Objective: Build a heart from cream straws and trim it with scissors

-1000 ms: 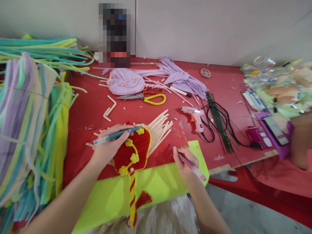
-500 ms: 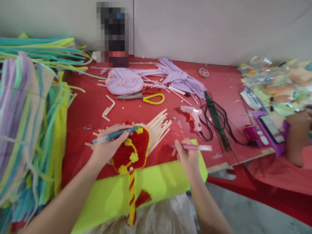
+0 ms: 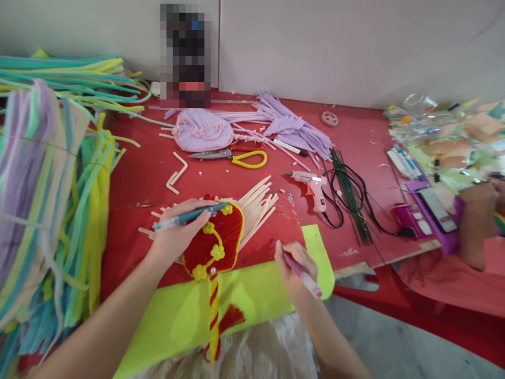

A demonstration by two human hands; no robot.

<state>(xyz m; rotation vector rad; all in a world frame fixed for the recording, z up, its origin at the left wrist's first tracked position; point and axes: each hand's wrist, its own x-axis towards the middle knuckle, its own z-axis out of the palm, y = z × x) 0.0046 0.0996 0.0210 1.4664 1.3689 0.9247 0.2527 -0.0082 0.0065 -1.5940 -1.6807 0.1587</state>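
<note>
My left hand [image 3: 175, 234] is closed around a teal pen [image 3: 177, 218], whose tip points right over the upper part of a red fan-shaped piece [image 3: 229, 237]. That piece has a yellow edge, yellow flowers [image 3: 217, 252] and a red-and-yellow twisted handle [image 3: 213, 316] reaching toward me. To its right, my right hand [image 3: 294, 266] grips a pink pen [image 3: 303, 276] with the pale end tilted down to the right. Below both hands spreads a lime-green sheet [image 3: 169, 310]. Cream pipe cleaners [image 3: 258, 205] fan out from behind the red piece.
Bundles of coloured pipe cleaners [image 3: 43, 158] pile up at left. Farther back lie a lilac fan [image 3: 203, 131] and yellow-handled scissors [image 3: 248, 159]. A pink glue gun [image 3: 311, 187] with a black cord and green stems [image 3: 351, 200] is at right. Another person's arm [image 3: 475, 226] shows at the right.
My right hand has turned, so its pink pen swings from nearly level to slanting down to the right. My left hand keeps its pen over the red fan. The view has shifted slightly.
</note>
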